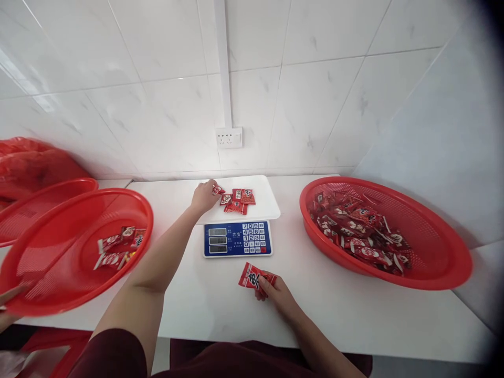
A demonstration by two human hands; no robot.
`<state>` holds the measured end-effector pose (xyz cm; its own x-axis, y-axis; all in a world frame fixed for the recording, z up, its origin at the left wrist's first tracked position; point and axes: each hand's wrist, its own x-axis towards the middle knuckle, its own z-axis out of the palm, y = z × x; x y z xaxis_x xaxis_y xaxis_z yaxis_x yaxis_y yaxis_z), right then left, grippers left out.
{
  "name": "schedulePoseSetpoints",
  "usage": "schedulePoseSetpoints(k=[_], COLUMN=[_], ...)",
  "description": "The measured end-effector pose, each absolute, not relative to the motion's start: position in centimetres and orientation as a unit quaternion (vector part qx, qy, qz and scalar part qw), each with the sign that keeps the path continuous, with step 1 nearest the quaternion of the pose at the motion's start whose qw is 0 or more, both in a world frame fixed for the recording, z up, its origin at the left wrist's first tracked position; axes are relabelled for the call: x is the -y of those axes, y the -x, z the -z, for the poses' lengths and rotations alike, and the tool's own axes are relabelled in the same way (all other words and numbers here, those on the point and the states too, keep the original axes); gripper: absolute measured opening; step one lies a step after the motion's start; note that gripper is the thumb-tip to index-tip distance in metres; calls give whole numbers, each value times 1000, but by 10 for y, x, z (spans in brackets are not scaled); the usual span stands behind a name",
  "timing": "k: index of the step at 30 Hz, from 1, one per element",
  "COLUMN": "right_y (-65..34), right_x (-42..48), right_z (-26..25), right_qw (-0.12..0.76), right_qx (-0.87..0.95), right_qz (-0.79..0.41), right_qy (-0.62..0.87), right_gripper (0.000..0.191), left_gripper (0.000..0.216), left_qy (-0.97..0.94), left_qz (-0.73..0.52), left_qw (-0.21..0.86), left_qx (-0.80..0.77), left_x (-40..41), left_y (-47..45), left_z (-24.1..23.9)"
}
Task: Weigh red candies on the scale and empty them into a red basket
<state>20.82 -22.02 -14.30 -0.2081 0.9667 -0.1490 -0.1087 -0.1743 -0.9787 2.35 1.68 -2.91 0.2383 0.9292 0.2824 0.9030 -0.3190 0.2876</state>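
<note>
My left hand [205,196] reaches over the left part of the scale's white weighing plate [264,206], its fingers closed on a small red packet [218,189]. Just to the right of it, several red snack packets [237,201] lie bunched on the plate. My right hand [274,292] is in front of the scale, above the table, pinching a red snack packet [249,276] with dark lettering; part of the packet is covered by the thumb. Between the hands sits the blue keypad panel [238,239] of the digital scale, its display digits too faint to read.
A large red basket [452,262] full of red packets stands at the right. On the left, another red basket [79,210] holds several packets, with a co-worker's hand [10,307] at its rim. Behind it are a further red basket [84,185] and a red plastic bag [35,165].
</note>
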Motion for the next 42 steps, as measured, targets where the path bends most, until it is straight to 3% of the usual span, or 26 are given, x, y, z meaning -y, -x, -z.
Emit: schedulePoseSetpoints(k=[8,11,16,20,26,31,34,36,40,42], right_y=[-208,-209,-209,-209,-209,-209,-208,-208,-207,-207], right_x=[220,221,221,220,220,221,221,220,220,220], right_z=[142,143,145,146,145,143,143,143,144,144], right_qw=[437,440,435,433,433,424,420,419,418,418], right_qx=[471,472,468,472,471,476,481,484,489,491], right_qz=[-619,-619,-620,-622,-619,-616,-616,-617,-616,-614], right_qy=[452,449,454,451,456,464,460,457,454,455], right_gripper=[44,44,44,44,45,46,45,45,44,44], left_gripper=[53,48,44,50,31,15,6,8,45,52], left_qy=[-780,-757,-703,-672,-553,-438,-355,-338,-362,-410], left_qz=[-322,-358,-402,-414,-434,-628,-722,-691,-546,-442], left_qw=[110,177,381,451,590,471,341,295,313,299], left_qx=[-525,-517,-447,-417,-397,-438,-486,-567,-688,-740], left_x=[-10,-6,9,29,47,18,-7,-17,-17,-11], left_y=[-34,-37,-41,-44,-27,43,100,129,152,149], left_z=[26,25,22,18,19,6,-5,-8,0,7])
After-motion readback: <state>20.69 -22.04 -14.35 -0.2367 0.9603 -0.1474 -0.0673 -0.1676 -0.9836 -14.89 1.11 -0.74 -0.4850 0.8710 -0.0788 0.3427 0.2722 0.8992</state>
